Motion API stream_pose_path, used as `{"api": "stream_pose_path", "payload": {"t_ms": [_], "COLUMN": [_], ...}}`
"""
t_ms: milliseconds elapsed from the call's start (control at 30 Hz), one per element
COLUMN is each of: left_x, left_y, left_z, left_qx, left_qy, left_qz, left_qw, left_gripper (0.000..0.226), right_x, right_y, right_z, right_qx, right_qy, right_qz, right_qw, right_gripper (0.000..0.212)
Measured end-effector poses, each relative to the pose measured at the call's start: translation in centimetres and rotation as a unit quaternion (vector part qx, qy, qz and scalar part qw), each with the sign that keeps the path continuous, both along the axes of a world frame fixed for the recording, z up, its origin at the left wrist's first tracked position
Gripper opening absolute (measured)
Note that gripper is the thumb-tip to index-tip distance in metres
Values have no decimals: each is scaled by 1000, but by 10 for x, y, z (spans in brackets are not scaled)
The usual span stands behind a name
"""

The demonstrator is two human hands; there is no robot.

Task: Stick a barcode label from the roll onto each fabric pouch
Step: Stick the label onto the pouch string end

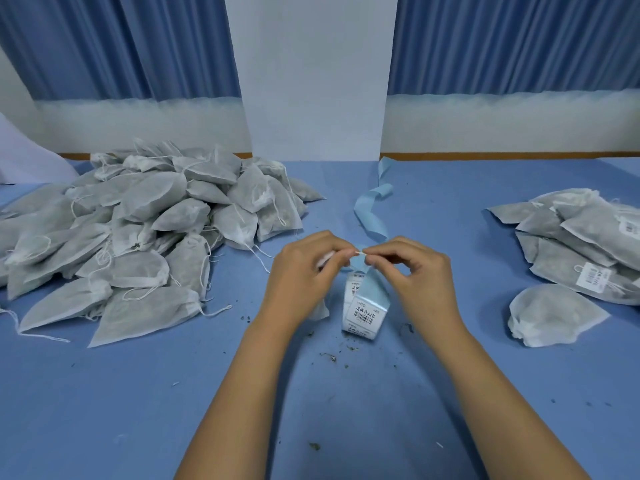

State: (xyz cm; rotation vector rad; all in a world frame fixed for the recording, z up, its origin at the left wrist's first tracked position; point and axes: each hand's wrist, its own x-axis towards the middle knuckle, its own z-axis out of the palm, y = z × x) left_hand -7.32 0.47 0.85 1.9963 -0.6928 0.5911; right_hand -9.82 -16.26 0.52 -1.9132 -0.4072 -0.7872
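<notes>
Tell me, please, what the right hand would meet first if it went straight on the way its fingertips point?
Probably the left hand: the right hand points leftward at it, both pinching a label between them.

A blue cloth-covered table [104, 410] fills the foreground, with dark crumbs of debris [329, 356] scattered near its middle. Behind it stands a plain white panel [311, 81], flanked by pleated blue curtains [121, 46] above a pale wall band [138, 123]. A wooden strip [502, 155] runs along the table's far edge. A white sheet [24, 157] lies at the far left.
</notes>
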Motion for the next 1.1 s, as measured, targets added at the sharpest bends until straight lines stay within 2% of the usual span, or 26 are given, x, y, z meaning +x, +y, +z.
{"api": "stream_pose_path", "payload": {"t_ms": [100, 200, 300, 400, 500, 567, 667, 833, 967, 1100], "left_x": [0, -2, -6, -13, -11, -5, 5, 7, -1, -2], "left_y": [2, 4, 7, 3, -4, -5, 2, 7, -4, -2], "left_z": [2, 3, 5, 10, 7, 2, -6, -9, -6, -2], "left_qx": [-39, -33, -110, -190, -234, -208, -89, 39, 35, 6], "left_qy": [32, 111, 170, 157, 156, 132, 70, 71, 83, 111], "left_qz": [-9, -49, -110, -171, -169, -109, -13, -37, -81, -100], "left_qw": [999, 992, 973, 954, 945, 963, 993, 996, 993, 989], "left_gripper": [10, 16, 21, 17, 17, 18, 20, 7, 7, 6], "right_x": [0, 3, 6, 6, 5, 4, 3, 1, 0, -2], "right_y": [-8, -11, -14, -12, -4, 0, 0, 0, -4, 0], "right_z": [1, -3, -7, -9, -12, -12, -12, -9, -7, -8], "right_qx": [-47, -117, -74, -16, -79, -122, -161, -168, -129, -68], "right_qy": [-49, -70, -52, -16, -26, -52, -95, -154, -135, -96], "right_qz": [-42, -105, -148, -135, -100, -70, -54, -58, -117, -118], "right_qw": [997, 985, 985, 991, 992, 989, 981, 972, 975, 986], "right_gripper": [5, 6, 9, 10, 8, 7, 7, 15, 8, 5]}}
